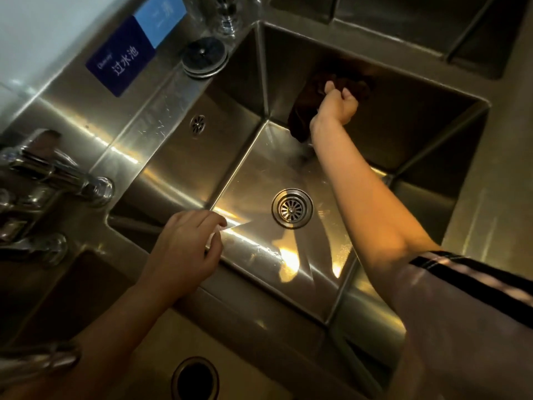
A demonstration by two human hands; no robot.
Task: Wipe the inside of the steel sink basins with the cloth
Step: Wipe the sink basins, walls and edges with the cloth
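Observation:
A deep steel sink basin (pixel 242 157) fills the middle of the view, with a round drain (pixel 292 208) in its floor. My right hand (pixel 337 105) reaches down into it and grips a dark brown cloth (pixel 305 111), holding it against the far wall near the back left corner. The cloth hangs down toward the basin floor. My left hand (pixel 187 249) rests on the steel divider (pixel 245 301) at the basin's near left edge, fingers loosely bent and holding nothing.
A second basin with a dark drain hole (pixel 195 378) lies at the bottom; a third basin (pixel 476 47) sits at the top right. Chrome taps (pixel 57 180) jut out at the left. A drain stopper (pixel 205 56) lies on the back ledge beside a blue sign (pixel 121 57).

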